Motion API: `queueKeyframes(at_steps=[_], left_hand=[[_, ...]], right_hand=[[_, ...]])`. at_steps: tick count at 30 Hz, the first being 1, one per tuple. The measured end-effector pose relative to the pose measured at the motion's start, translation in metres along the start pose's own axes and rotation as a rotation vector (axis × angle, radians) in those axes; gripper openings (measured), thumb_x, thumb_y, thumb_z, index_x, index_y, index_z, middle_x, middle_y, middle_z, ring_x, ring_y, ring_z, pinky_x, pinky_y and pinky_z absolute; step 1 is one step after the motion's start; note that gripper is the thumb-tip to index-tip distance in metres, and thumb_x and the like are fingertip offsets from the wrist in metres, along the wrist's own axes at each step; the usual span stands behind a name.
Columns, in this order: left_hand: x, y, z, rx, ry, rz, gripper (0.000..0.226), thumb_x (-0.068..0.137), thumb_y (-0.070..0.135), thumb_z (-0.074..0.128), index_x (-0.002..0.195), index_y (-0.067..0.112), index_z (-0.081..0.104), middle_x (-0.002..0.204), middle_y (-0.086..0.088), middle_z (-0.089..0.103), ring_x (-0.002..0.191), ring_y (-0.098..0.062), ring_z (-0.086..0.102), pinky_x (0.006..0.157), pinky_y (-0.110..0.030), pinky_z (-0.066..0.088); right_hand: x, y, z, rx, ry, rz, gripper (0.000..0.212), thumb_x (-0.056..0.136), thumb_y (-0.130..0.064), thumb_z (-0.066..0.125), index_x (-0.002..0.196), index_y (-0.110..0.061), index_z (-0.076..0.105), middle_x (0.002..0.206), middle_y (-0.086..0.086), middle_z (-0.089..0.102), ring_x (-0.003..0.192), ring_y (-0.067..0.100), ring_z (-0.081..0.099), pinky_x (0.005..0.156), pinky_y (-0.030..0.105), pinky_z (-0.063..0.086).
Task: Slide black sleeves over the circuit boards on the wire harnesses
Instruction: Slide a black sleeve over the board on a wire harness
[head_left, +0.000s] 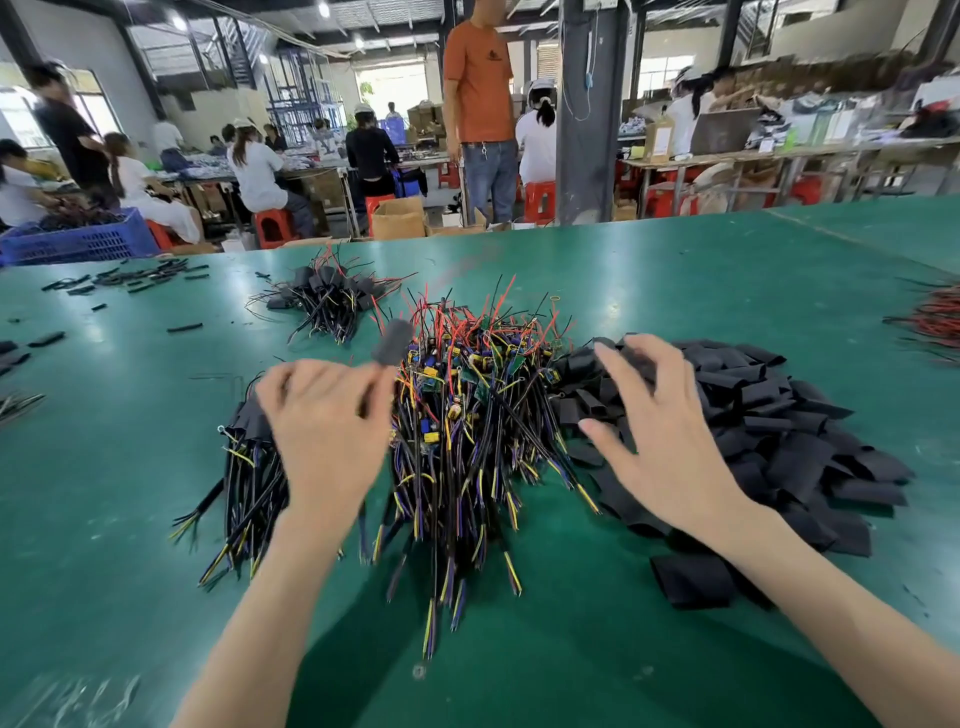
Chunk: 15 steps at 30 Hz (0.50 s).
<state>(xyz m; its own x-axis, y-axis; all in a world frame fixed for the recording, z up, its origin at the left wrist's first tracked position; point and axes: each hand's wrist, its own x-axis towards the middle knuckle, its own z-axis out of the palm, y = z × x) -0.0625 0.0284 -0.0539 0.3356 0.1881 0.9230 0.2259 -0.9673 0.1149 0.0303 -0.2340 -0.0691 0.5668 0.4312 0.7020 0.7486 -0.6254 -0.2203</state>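
Note:
My left hand (322, 421) is curled around a wire harness whose end carries a blurred black sleeve (392, 340) sticking up past my fingers. Its wire runs down beside my index finger. Under this hand lies a bundle of sleeved harnesses (249, 478). A big heap of bare harnesses with small circuit boards (467, 400) fills the middle of the green table (675, 291). My right hand (660, 431) hovers with fingers spread over the left edge of the pile of flat black sleeves (769, 436), holding nothing.
A second bundle of sleeved harnesses (327, 296) lies further back. Loose black tube pieces (130, 278) are scattered at the far left, and red wires (930, 317) lie at the right edge. A blue crate (78, 239) and several people are beyond the table.

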Motion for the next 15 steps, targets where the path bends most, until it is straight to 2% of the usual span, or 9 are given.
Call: queueKeyframes(at_steps=[4, 7, 9, 12, 15], left_hand=[[-0.004, -0.043, 0.003, 0.287, -0.282, -0.392, 0.027, 0.089, 0.015, 0.05, 0.072, 0.005, 0.068, 0.073, -0.017, 0.064, 0.08, -0.035, 0.05, 0.081, -0.042, 0.028], [-0.011, -0.054, 0.006, 0.347, -0.443, -0.53, 0.02, 0.086, 0.012, 0.054, 0.082, 0.003, 0.072, 0.085, -0.022, 0.06, 0.087, -0.037, 0.049, 0.08, -0.043, 0.028], [-0.011, -0.051, 0.008, 0.366, -0.453, -0.551, 0.018, 0.085, 0.012, 0.057, 0.088, 0.0, 0.071, 0.095, -0.023, 0.057, 0.091, -0.039, 0.049, 0.082, -0.044, 0.03], [-0.006, -0.036, 0.008, 0.256, -0.328, -0.498, 0.015, 0.085, 0.011, 0.059, 0.09, 0.0, 0.066, 0.1, -0.023, 0.056, 0.095, -0.039, 0.049, 0.084, -0.045, 0.032], [-0.005, -0.008, 0.01, 0.06, -0.26, -0.358, 0.007, 0.084, 0.011, 0.06, 0.086, 0.008, 0.067, 0.095, -0.015, 0.059, 0.092, -0.034, 0.051, 0.081, -0.042, 0.033]], right_hand=[[0.001, 0.015, 0.005, -0.105, -0.017, 0.178, 0.044, 0.079, -0.013, 0.069, 0.119, -0.002, 0.056, 0.116, 0.02, 0.047, 0.105, 0.039, 0.044, 0.095, 0.045, 0.036], [0.002, 0.02, 0.009, -0.043, -0.153, 0.235, 0.027, 0.083, -0.015, 0.065, 0.109, -0.008, 0.064, 0.105, 0.012, 0.055, 0.101, 0.033, 0.046, 0.093, 0.043, 0.037], [-0.001, 0.014, 0.013, 0.037, -0.242, 0.179, 0.025, 0.085, -0.021, 0.064, 0.109, -0.013, 0.066, 0.101, 0.006, 0.063, 0.1, 0.029, 0.049, 0.091, 0.04, 0.039], [-0.005, -0.001, 0.028, 0.019, -0.381, 0.012, 0.033, 0.089, -0.036, 0.058, 0.119, -0.023, 0.061, 0.102, -0.006, 0.066, 0.102, 0.021, 0.048, 0.091, 0.033, 0.033], [-0.005, -0.009, 0.042, -0.042, -0.411, -0.058, 0.032, 0.092, -0.032, 0.052, 0.123, -0.027, 0.057, 0.102, -0.012, 0.064, 0.103, 0.016, 0.045, 0.085, 0.028, 0.024]])
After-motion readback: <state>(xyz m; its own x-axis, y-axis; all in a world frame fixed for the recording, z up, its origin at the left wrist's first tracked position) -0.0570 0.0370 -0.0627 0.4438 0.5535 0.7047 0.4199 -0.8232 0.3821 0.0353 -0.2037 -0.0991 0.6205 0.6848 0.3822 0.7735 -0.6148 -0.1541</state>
